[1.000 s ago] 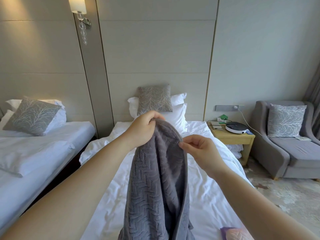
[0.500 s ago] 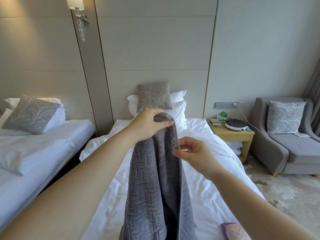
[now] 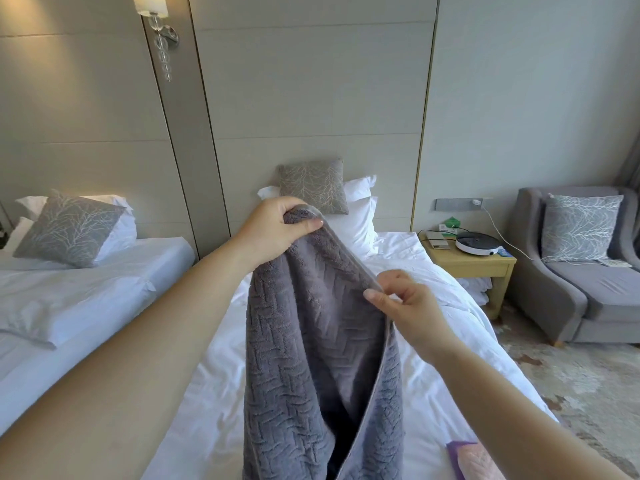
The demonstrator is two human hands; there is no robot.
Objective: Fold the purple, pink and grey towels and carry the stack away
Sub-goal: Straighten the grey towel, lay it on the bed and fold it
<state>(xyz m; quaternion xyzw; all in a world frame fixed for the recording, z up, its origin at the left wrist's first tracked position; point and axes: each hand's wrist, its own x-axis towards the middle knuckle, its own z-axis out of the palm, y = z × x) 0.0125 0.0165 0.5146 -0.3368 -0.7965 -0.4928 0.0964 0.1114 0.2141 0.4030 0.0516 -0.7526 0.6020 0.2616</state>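
Grey armchair (image 3: 609, 282) just beside a wooden nightstand (image 3: 475, 264); lit wall lamp (image 3: 151, 4) high above the left-hand bed (image 3: 86, 285).

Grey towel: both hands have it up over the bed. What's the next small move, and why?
Probably slide the right hand along the edge it pinches, out to the far corner, then spread the hands. The left hand grips the top of the grey towel, the right pinches lower down, and the cloth hangs bunched between them, too slack to fold.

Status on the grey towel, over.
Left hand grips grey towel by top corner, held up over bed. Right hand pinches its side edge. Pink towel on purple towel, near right.
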